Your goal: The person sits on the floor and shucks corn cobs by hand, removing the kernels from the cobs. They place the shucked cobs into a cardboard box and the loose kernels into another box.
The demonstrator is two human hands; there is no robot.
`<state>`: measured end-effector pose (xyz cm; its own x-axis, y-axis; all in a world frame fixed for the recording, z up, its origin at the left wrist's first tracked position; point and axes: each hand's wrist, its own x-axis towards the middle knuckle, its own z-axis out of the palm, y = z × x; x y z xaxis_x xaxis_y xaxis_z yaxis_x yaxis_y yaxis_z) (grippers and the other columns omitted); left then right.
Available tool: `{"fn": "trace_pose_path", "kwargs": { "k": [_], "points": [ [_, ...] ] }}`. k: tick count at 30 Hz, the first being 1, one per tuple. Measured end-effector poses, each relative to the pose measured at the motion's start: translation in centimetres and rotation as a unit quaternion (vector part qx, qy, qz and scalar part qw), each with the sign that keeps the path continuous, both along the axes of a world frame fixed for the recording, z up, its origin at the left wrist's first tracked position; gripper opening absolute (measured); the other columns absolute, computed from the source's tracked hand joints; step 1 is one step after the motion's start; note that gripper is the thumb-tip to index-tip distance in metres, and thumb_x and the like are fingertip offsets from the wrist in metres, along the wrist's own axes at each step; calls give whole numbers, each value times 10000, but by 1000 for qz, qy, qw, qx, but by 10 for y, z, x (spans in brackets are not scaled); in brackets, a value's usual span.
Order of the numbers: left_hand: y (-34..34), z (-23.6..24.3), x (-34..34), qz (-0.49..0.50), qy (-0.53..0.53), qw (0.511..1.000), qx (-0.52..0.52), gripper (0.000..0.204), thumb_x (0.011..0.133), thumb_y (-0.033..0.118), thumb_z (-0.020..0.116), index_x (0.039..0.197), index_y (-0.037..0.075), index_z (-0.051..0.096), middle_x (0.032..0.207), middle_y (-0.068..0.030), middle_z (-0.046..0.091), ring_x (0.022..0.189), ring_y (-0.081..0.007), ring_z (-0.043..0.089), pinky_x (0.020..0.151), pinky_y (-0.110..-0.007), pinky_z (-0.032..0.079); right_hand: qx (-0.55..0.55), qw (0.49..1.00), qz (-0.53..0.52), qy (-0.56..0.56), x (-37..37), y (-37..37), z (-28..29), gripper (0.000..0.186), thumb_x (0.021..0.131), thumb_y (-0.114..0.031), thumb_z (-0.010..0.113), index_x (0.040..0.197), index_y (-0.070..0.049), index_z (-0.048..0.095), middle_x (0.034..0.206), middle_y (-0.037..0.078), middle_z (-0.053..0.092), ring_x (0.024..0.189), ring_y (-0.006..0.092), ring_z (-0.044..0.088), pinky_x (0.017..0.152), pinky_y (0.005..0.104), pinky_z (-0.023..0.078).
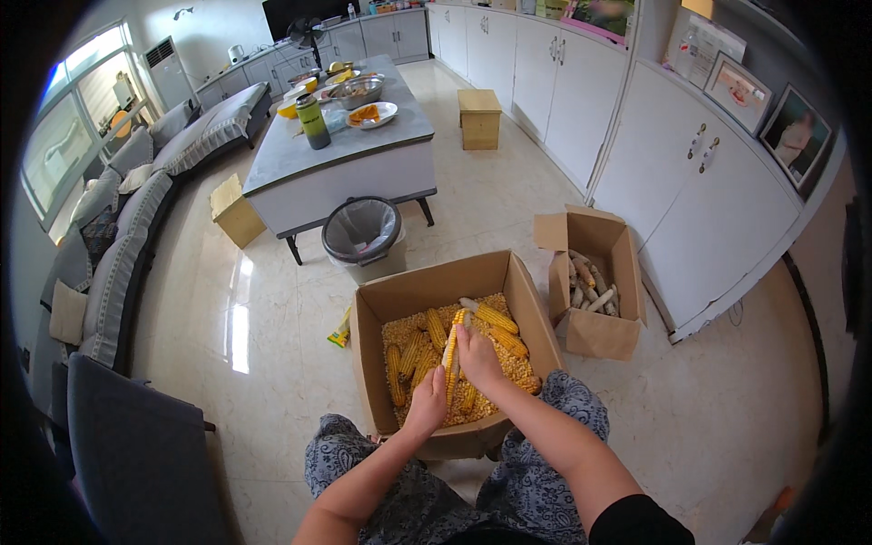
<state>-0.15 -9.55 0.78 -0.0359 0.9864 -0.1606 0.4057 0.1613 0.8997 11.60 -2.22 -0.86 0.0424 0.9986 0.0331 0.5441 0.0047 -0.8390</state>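
Note:
Both of my hands grip one yellow corn cob (450, 363), held upright at a slant over a large cardboard box (529, 304); a pale strip runs along the cob. My left hand (427, 400) is closed round its lower end, and my right hand (477, 354) is closed on it higher up. Under them the box holds loose yellow kernels (495, 404) with several whole yellow cobs (409, 354) lying on top. A pale cob piece lies near the back of the box.
A bin with a grey liner (361, 227) stands behind the box, a smaller box of bare cobs (592, 291) to its right. A green packet (341, 329) lies on the floor. Around are a grey table (272, 163) with dishes, wooden stools (479, 123), grey sofas (136, 218) and white cabinets (654, 182).

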Motion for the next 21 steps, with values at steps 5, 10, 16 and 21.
{"fn": "trace_pose_path", "kwargs": {
  "k": [5, 10, 16, 21],
  "points": [
    [-1, 0, 4, 10, 11, 999, 37, 387, 955, 319, 319, 894, -19, 497, 735, -273, 532, 725, -454, 522, 630, -478, 394, 5, 1000, 10, -23, 1, 3, -10, 540, 934, -426, 278, 870, 46, 532, 757, 278, 580, 754, 431, 568, 680, 488, 446],
    [-5, 11, 6, -24, 87, 995, -33, 399, 958, 324, 327, 927, -35, 499, 746, -255, 512, 720, -416, 516, 659, -414, 409, -43, 995, -79, 47, -2, 5, 5, 577, 912, -486, 303, 899, 52, 511, 787, 290, 578, 774, 447, 562, 702, 491, 443],
    [-8, 17, 3, -24, -12, 999, -32, 403, 956, 331, 341, 941, -38, 504, 750, -192, 535, 707, -303, 539, 698, -384, 415, -30, 997, -46, 51, 8, 11, 4, 582, 899, -503, 340, 907, 55, 505, 817, 296, 574, 807, 447, 557, 717, 481, 437],
    [-4, -9, -5, -14, -51, 998, -21, 419, 961, 322, 329, 997, -57, 504, 826, -174, 562, 812, -258, 541, 769, -348, 411, 6, 997, -7, 76, 7, 11, 6, 520, 929, -426, 321, 909, 63, 498, 839, 286, 570, 816, 433, 546, 737, 474, 423]
  ]
}}
